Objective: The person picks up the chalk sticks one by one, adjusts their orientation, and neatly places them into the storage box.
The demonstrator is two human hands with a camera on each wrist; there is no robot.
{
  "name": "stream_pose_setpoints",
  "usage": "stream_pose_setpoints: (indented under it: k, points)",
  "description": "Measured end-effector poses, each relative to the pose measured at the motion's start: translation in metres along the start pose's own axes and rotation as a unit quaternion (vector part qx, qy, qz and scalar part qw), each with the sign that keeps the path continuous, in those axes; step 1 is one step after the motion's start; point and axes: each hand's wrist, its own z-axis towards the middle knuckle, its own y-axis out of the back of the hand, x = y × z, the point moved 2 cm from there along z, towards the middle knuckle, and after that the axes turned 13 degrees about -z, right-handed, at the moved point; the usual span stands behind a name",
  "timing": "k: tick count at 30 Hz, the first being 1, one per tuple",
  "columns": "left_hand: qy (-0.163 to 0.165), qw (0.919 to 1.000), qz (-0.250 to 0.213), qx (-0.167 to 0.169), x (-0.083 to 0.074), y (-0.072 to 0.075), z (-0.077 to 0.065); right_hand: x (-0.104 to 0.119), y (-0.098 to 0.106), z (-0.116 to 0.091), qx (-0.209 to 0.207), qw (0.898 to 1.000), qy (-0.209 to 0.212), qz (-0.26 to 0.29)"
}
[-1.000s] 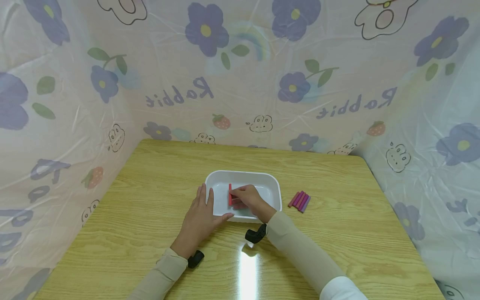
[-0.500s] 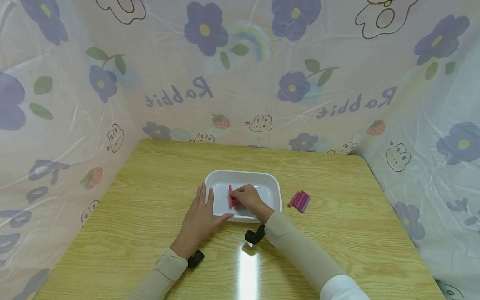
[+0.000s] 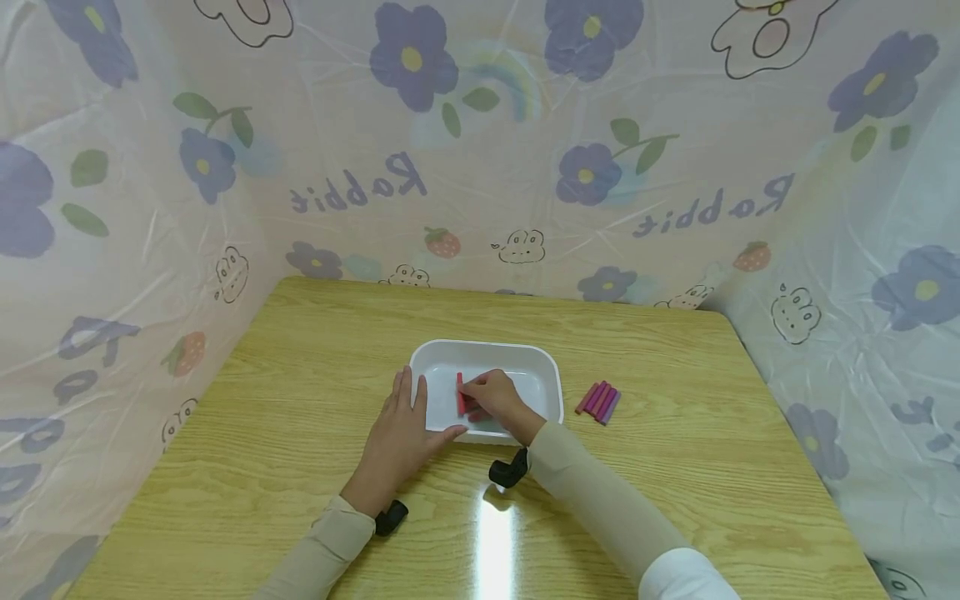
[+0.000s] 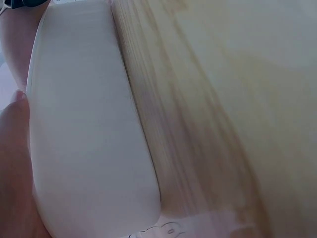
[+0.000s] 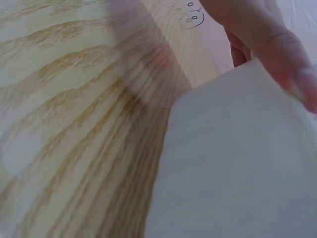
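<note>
A white shallow tray (image 3: 536,360) with rounded corners sits on the table. Over its left part, my right hand (image 3: 498,396) pinches a thin red stick (image 3: 460,400) that looks like a crayon. More red shows low behind the fingers, mostly hidden by the hand. My left hand (image 3: 397,446) lies along the tray's near left corner, fingers straight and thumb spread along the front rim. The left wrist view shows the tray's outer wall (image 4: 89,119) with the left thumb at its rim. In the right wrist view, the right hand (image 5: 272,44) reaches over the rim; the stick is hidden there.
Several pink and purple sticks (image 3: 598,402) lie side by side on the wood-grain table (image 3: 675,467), right of the tray. A patterned curtain (image 3: 480,167) surrounds the table's back and sides.
The red stick has slid slightly toward the near side of the tray, in the fingers of my right hand. The left hand stays where it was.
</note>
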Motion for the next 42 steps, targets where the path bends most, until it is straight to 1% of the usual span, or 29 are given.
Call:
stream_pose_setpoints:
  k: [7,13,22,31,37,42]
  points:
    - [-0.007,1.0,0.0,-0.007,0.0001,0.0,-0.0003,0.0005,0.0002,-0.0007,0.007,1.0,0.005,-0.006]
    - [-0.006,0.9999,-0.001,-0.011,-0.0003,-0.0001,-0.0002,0.0002,0.0001,0.0001,0.011,1.0,-0.002,-0.008]
    - [0.0,1.0,-0.005,-0.003,-0.0008,0.0006,0.0003,-0.0007,0.0003,0.0018,0.009,1.0,-0.006,-0.012]
    - [-0.001,1.0,0.001,-0.005,0.0001,0.0,0.0007,0.0035,0.0026,-0.0038,0.013,1.0,0.006,-0.02]
    - [-0.002,1.0,-0.001,-0.004,-0.0005,-0.0008,0.0007,0.0029,0.002,-0.0047,0.004,0.999,0.011,-0.041]
    - [-0.004,1.0,0.0,-0.003,-0.0006,-0.0017,0.0011,0.0014,0.0015,-0.0017,-0.001,0.999,0.015,-0.044]
